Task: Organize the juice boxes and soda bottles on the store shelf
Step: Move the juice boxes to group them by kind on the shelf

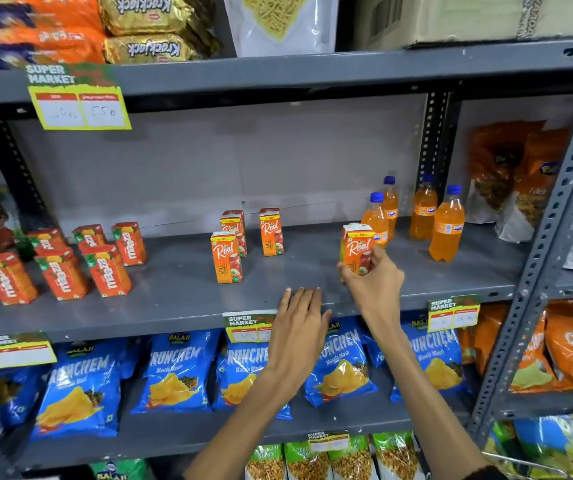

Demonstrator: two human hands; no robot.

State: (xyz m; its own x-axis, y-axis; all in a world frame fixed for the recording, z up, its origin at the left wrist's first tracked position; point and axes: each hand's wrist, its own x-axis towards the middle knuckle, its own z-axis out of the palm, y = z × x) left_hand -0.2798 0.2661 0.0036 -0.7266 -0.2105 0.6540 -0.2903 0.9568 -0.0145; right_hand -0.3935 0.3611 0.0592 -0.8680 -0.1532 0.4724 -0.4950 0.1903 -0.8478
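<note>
The right hand (pixel 373 277) pinches a small orange cardboard Real apple juice box (pixel 356 249), upright, just above the grey metal shelf (pixel 181 292) and just in front of the bottles. The left hand (pixel 298 327) lies flat at the shelf's front edge, fingers straight and close together, holding nothing. Three more Real juice boxes (pixel 226 258) stand mid-shelf. Six red-and-orange Maaza juice boxes (pixel 61 273) stand in two rows at the left. Four clear plastic orange soda bottles with blue caps (pixel 447 225) stand at the right.
</note>
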